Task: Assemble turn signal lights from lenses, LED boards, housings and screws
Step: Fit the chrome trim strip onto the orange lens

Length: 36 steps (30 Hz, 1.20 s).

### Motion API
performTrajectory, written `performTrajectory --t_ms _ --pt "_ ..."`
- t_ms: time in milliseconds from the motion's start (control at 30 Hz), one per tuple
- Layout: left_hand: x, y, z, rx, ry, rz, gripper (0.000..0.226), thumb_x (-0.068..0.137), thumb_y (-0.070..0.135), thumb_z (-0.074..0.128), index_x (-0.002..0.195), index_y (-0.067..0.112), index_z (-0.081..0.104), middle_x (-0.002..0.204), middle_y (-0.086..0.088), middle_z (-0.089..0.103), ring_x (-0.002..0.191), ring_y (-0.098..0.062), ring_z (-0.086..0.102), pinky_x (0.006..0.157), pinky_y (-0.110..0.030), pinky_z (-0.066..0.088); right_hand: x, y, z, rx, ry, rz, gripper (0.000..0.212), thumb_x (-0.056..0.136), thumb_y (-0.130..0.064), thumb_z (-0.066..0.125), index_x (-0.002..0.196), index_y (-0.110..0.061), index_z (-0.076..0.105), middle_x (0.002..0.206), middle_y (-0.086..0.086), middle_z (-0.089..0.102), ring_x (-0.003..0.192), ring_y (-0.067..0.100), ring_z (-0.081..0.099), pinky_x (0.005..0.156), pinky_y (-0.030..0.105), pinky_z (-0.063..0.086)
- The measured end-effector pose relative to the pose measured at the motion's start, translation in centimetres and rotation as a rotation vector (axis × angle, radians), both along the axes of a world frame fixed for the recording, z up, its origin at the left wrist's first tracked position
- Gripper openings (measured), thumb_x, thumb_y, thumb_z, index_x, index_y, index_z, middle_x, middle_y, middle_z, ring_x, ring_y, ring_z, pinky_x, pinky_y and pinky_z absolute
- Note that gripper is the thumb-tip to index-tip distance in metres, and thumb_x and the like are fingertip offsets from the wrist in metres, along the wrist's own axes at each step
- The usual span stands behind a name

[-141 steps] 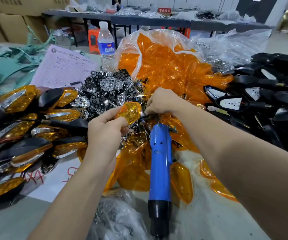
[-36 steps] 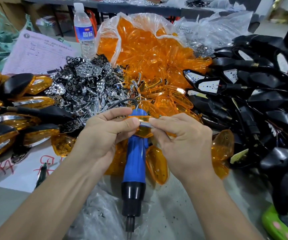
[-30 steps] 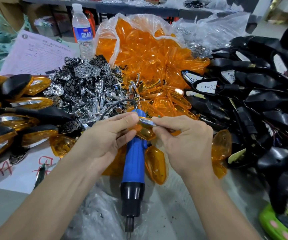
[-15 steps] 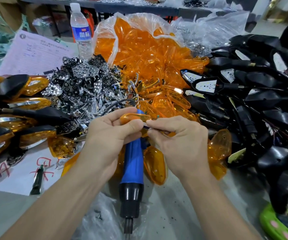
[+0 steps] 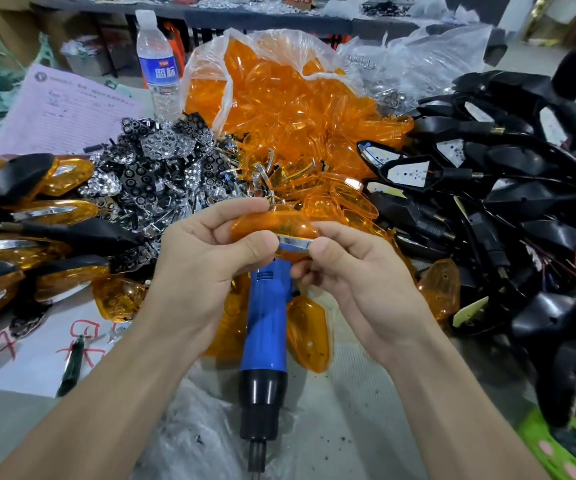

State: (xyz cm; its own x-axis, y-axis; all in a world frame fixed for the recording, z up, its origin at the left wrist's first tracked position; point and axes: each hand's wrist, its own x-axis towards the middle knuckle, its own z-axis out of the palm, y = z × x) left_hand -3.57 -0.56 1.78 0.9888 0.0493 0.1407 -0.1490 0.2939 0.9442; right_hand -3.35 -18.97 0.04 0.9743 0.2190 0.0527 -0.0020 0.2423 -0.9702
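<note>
Dozens of finished lights (image 5: 37,216), amber and black, are heaped on the worktop (image 5: 366,427) far left of the blue screwdriver (image 5: 265,327). A green pen (image 5: 72,362) lies on white paper to the screwdriver's left. Behind and left of the screwdriver sits a pile of chrome reflectors (image 5: 162,171), with a water bottle (image 5: 158,71) upright beyond it. The left hand (image 5: 207,258) is just above the screwdriver's far end and pinches an amber lens (image 5: 272,226) between thumb and curled fingers. A chrome strip (image 5: 295,243) lies along the lens's lower edge. The right hand (image 5: 359,275), just right of the screwdriver, pinches that strip between thumb and forefinger. Straight behind the screwdriver a clear bag of lenses (image 5: 279,109) spills open. One loose lens (image 5: 309,334) lies against the screwdriver's right side. Far to the right, black housings (image 5: 521,202) with white LED boards are piled in a tangle.
</note>
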Motion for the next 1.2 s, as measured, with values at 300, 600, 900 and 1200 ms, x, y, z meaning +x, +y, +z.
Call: performTrajectory --t_ms 300,600,900,1200 --pt "-0.2 0.4 0.4 0.235 -0.085 -0.026 0.017 0.077 0.019 0.083 0.094 0.019 0.083 0.085 -0.006 0.079 0.075 -0.015 0.074 0.069 -0.025 0.059 -0.3 0.0 0.4 0.031 -0.132 0.004 0.025 0.092 0.005 0.069 0.112 -0.009 0.071 0.091 0.011 0.077 0.076 0.019 0.073 0.069 0.03 0.06" --pt "-0.3 -0.4 0.1 0.156 0.069 0.028 0.03 0.058 0.044 0.082 0.081 0.025 0.085 0.082 -0.006 0.08 0.073 -0.016 0.077 0.062 -0.023 0.06 -0.4 0.0 0.6 -0.167 -0.25 -0.343 0.046 0.073 0.01 0.086 0.103 -0.024 0.08 0.099 -0.003 0.081 0.085 0.017 0.079 0.074 0.026 0.062" --pt "-0.2 0.1 0.5 0.172 0.126 -0.033 0.021 0.064 0.036 0.081 0.075 0.02 0.084 0.075 -0.009 0.078 0.058 -0.015 0.071 0.054 -0.021 0.057 -0.7 0.2 0.2 -0.421 -0.405 -0.475 0.027 0.08 -0.005 0.086 0.094 -0.028 0.082 0.087 -0.014 0.079 0.085 0.006 0.076 0.076 0.024 0.063" --pt "0.1 0.3 -0.1 0.15 0.177 -0.077 0.017 0.066 0.031 0.081 0.076 0.019 0.085 0.07 -0.008 0.075 0.055 -0.014 0.069 0.054 -0.022 0.057 -0.6 0.0 0.3 -0.499 -0.368 -0.44 0.026 0.078 -0.002 0.086 0.088 -0.026 0.082 0.082 -0.014 0.078 0.082 0.005 0.076 0.076 0.022 0.061"
